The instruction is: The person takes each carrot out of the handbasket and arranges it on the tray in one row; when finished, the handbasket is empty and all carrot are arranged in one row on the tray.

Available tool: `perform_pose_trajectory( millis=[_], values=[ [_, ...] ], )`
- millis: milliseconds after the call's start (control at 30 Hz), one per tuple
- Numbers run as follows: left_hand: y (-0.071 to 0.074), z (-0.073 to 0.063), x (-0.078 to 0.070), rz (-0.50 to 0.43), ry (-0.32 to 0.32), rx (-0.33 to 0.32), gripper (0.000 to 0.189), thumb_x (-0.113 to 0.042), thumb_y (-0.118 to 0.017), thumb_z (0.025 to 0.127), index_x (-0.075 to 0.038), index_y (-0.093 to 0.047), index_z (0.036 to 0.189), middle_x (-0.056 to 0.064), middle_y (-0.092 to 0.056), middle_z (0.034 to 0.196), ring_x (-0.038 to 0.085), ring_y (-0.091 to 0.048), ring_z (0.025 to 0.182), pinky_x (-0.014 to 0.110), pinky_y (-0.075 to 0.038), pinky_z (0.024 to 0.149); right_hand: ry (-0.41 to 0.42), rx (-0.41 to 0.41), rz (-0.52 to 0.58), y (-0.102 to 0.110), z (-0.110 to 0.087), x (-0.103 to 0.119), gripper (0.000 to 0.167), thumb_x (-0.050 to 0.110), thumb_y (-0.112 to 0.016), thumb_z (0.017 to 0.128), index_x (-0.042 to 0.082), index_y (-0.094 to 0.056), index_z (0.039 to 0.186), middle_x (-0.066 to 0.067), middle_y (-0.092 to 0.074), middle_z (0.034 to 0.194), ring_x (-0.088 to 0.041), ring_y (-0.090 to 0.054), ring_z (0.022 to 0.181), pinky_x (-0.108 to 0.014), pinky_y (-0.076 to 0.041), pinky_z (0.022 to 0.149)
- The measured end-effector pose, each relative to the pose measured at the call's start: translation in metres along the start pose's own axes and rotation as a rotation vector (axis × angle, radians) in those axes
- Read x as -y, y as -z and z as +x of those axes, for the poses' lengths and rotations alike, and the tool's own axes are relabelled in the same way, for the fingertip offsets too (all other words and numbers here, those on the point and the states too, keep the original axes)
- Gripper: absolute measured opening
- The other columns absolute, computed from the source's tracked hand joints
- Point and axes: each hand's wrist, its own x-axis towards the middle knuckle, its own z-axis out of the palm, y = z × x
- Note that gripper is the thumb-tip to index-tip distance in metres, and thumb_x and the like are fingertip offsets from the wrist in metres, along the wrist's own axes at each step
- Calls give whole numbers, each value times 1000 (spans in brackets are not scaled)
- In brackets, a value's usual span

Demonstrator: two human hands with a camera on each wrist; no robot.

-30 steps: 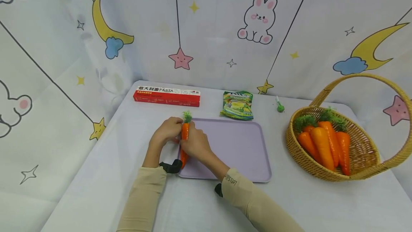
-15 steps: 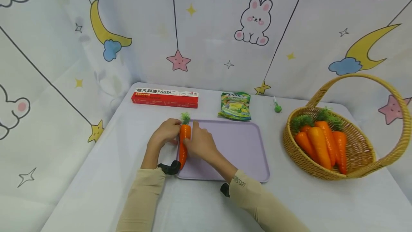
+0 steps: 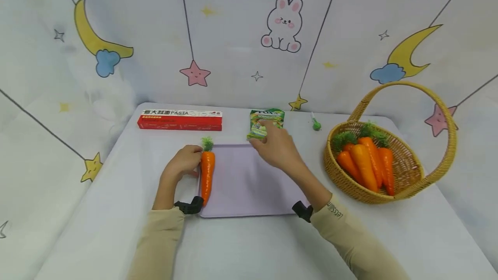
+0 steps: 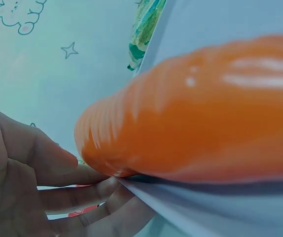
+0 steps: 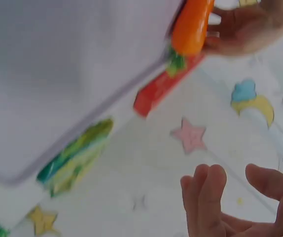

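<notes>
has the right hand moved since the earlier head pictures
Yes. Against the tray, the right hand has moved right and toward the far edge, away from the carrot.

The left arm reaches forward; the left hand has nearly straight fingers, its thumb close by. The right arm slants inward, the right hand in the air, thumb spread from the fingers.
</notes>
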Motion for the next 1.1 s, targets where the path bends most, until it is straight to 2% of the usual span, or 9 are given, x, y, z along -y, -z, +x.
perform_pose_trajectory(
  millis=[100, 200, 333, 467, 633, 700, 800, 933, 1100],
  values=[
    [12, -8, 5, 20, 0, -6, 52, -14, -36, 105, 15, -38, 148, 34, -49, 140, 44, -55, 118, 43, -63, 80, 18, -29, 1, 29, -3, -12, 61, 29, -66, 99, 7, -44, 151, -15, -72, 100, -26, -68, 80, -37, -56, 66],
    [21, -14, 7, 38, -10, -9, 53, -14, -35, 105, 17, -36, 148, 35, -48, 139, 45, -55, 117, 44, -63, 80, -17, -59, 5, 61, -6, -32, 60, 29, -64, 100, 7, -42, 152, -19, -71, 111, -28, -70, 82, -40, -58, 70],
    [26, -17, 9, 49, -21, -7, 54, -15, -35, 106, 18, -35, 148, 37, -48, 139, 46, -56, 116, 44, -63, 80, -75, -78, -4, 100, -13, -68, 60, 31, -60, 102, 5, -41, 152, -23, -67, 119, -29, -70, 87, -40, -57, 74],
    [26, -18, 10, 58, -36, -2, 54, -16, -35, 106, 19, -35, 147, 37, -49, 137, 45, -56, 114, 45, -63, 80, -120, -89, -70, 124, -19, -102, 57, 33, -56, 103, -1, -44, 147, -25, -64, 120, -32, -67, 92, -41, -55, 75],
    [24, -15, 10, 46, -38, 12, 55, -17, -36, 106, 19, -34, 148, 37, -49, 136, 46, -55, 114, 45, -63, 81, -201, -74, -157, 136, -27, -135, 59, 34, -54, 103, -7, -43, 144, -27, -58, 117, -37, -57, 91, -42, -51, 70],
    [22, -13, 9, 39, -37, 19, 55, -17, -35, 106, 19, -33, 148, 37, -49, 136, 46, -55, 114, 46, -62, 81, -211, -61, -180, 136, -30, -146, 60, 32, -56, 103, -10, -42, 144, -30, -56, 122, -38, -54, 93, -45, -51, 74],
    [18, -10, 8, 34, -37, 29, 56, -17, -35, 106, 19, -33, 148, 37, -49, 135, 46, -55, 114, 46, -62, 82, -222, -51, -206, 135, -34, -162, 61, 29, -57, 102, -12, -41, 145, -34, -53, 130, -45, -55, 102, -58, -52, 86],
    [11, -6, 5, 31, -47, 46, 56, -17, -35, 106, 19, -32, 148, 37, -50, 134, 46, -56, 113, 46, -62, 81, -254, -53, -239, 132, -39, -181, 64, 26, -60, 100, -12, -38, 148, -36, -45, 145, -55, -47, 125, -69, -40, 104],
    [1, -2, 2, 21, -59, 65, 56, -17, -37, 106, 19, -32, 148, 37, -50, 133, 45, -56, 112, 46, -63, 80, -306, -34, -302, 127, -45, -200, 72, 23, -61, 98, -11, -29, 153, -38, -44, 145, -57, -48, 122, -70, -43, 99]
  ],
)
